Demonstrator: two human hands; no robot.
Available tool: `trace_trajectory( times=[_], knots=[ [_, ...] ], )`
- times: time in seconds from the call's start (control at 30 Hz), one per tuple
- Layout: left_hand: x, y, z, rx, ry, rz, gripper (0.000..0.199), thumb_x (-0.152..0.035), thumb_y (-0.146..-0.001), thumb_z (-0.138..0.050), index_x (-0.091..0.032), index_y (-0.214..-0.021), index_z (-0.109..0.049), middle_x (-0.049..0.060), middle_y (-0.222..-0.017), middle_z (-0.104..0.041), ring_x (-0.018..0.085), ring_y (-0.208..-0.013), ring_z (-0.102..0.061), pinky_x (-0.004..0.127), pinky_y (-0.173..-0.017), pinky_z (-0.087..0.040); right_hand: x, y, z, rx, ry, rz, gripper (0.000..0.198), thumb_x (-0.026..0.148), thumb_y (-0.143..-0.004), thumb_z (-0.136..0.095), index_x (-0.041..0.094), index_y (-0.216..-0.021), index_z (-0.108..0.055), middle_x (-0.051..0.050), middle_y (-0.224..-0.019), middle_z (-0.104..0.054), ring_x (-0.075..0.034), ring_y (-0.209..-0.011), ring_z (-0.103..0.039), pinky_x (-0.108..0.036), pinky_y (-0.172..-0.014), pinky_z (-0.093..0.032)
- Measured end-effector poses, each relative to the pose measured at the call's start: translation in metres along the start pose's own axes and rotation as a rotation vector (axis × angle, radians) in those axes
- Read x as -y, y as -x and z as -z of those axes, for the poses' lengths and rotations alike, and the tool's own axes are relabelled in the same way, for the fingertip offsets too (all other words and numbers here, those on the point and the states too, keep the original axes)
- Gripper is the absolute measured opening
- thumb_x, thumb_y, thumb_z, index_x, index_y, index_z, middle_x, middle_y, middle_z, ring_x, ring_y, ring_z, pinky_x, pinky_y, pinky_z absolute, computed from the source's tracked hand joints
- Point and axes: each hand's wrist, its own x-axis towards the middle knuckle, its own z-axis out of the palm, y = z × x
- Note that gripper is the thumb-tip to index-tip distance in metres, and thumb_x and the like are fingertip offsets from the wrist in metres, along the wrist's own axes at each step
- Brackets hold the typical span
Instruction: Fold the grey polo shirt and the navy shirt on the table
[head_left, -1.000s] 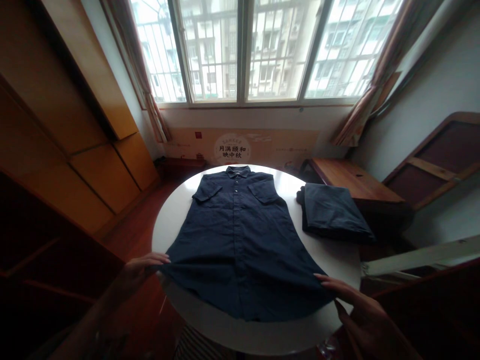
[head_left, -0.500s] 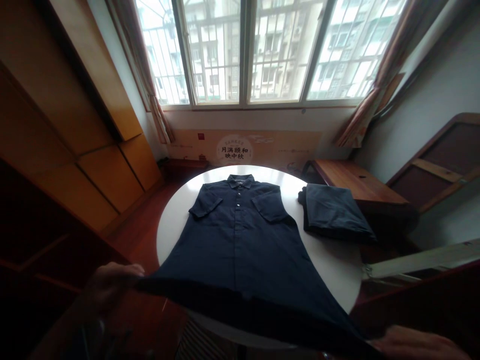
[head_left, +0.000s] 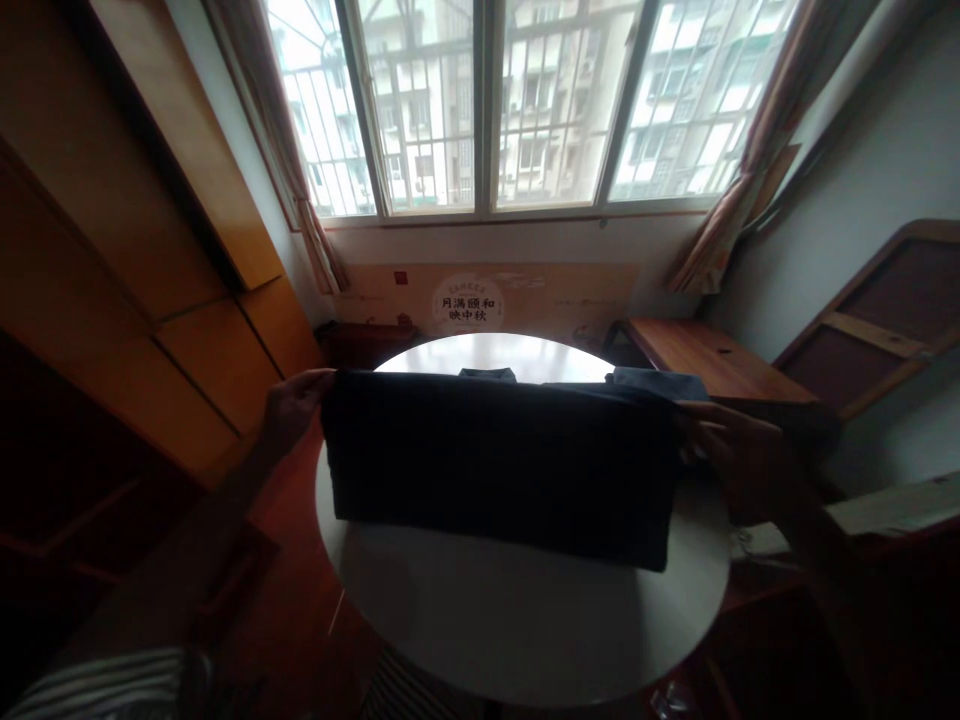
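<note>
A dark navy shirt point(head_left: 499, 460) hangs raised between my two hands, its lower part lifted above the round white table point(head_left: 495, 630). Just the tip of the shirt's collar point(head_left: 487, 375) shows behind the lifted cloth; the buttons and sleeves are hidden. My left hand point(head_left: 296, 400) pinches the upper left corner. At the upper right corner, my right hand point(head_left: 731, 435) grips the cloth with its fingers. Behind that corner lies a folded dark garment point(head_left: 660, 382), mostly covered from view.
A wooden desk point(head_left: 720, 355) stands beyond the table on the right. Yellow-brown cabinets point(head_left: 202, 370) line the left side. A barred window point(head_left: 487, 110) is at the back, above a printed banner point(head_left: 525, 290).
Both hands have moved up and forward with the shirt's hem, from the near table edge towards the collar. The shirt's front, spread flat before, is now covered by the lifted cloth.
</note>
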Motion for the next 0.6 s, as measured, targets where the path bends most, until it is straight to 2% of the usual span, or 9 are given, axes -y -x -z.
trace_trajectory(
  times=[0.1,0.27,0.37,0.47,0.53,0.6],
  knots=[
    [0.033,-0.045,-0.051,0.006,0.124,0.04,0.059,-0.063,-0.07,-0.068,-0.012,-0.099,-0.074,0.009,-0.092,-0.074,0.021,-0.083,-0.068,0.032,-0.08,-0.054,-0.013,-0.05,-0.036,0.067,-0.056,0.01,0.049,0.055,-0.084,-0.052,0.013,-0.099,-0.072,-0.003,-0.053,-0.062,-0.017,-0.047,-0.058,-0.028,-0.049,-0.048],
    [0.087,-0.092,-0.116,0.052,0.142,0.149,0.058,-0.061,-0.066,-0.073,-0.01,-0.093,-0.073,0.012,-0.091,-0.074,0.022,-0.082,-0.067,0.032,-0.077,-0.053,-0.042,-0.115,-0.087,0.141,-0.02,0.044,0.033,0.035,-0.082,-0.051,0.016,-0.098,-0.074,-0.006,-0.066,-0.069,-0.019,-0.059,-0.063,-0.029,-0.057,-0.05],
    [0.105,-0.107,-0.141,0.064,0.134,0.163,0.053,-0.056,-0.069,-0.073,-0.008,-0.093,-0.073,0.012,-0.09,-0.073,0.021,-0.082,-0.066,0.03,-0.076,-0.052,-0.052,-0.14,-0.107,0.202,-0.041,0.028,0.036,0.031,-0.083,-0.048,0.015,-0.103,-0.073,-0.007,-0.069,-0.071,-0.018,-0.06,-0.062,-0.029,-0.058,-0.05],
    [0.115,-0.121,-0.158,0.068,0.117,0.181,0.053,-0.054,-0.074,-0.07,-0.007,-0.099,-0.071,0.012,-0.092,-0.073,0.018,-0.082,-0.065,0.027,-0.075,-0.051,-0.055,-0.157,-0.119,0.24,-0.089,-0.018,0.042,0.037,-0.087,-0.044,0.013,-0.109,-0.071,-0.005,-0.066,-0.068,-0.012,-0.045,-0.051,-0.024,-0.046,-0.044],
    [0.118,-0.129,-0.167,0.074,0.086,0.205,0.053,-0.053,-0.076,-0.068,-0.007,-0.101,-0.07,0.012,-0.092,-0.073,0.018,-0.081,-0.065,0.026,-0.074,-0.05,-0.055,-0.165,-0.126,0.236,-0.108,-0.029,0.043,0.041,-0.09,-0.043,0.013,-0.111,-0.069,-0.004,-0.067,-0.067,-0.01,-0.042,-0.045,-0.021,-0.043,-0.041],
    [0.121,-0.134,-0.174,0.086,0.034,0.24,0.051,-0.051,-0.077,-0.068,-0.007,-0.102,-0.069,0.013,-0.094,-0.072,0.018,-0.082,-0.065,0.026,-0.075,-0.05,-0.053,-0.17,-0.137,0.214,-0.088,-0.013,0.041,0.04,-0.092,-0.043,0.014,-0.111,-0.067,-0.006,-0.076,-0.07,-0.01,-0.049,-0.05,-0.021,-0.047,-0.044]
  ],
)
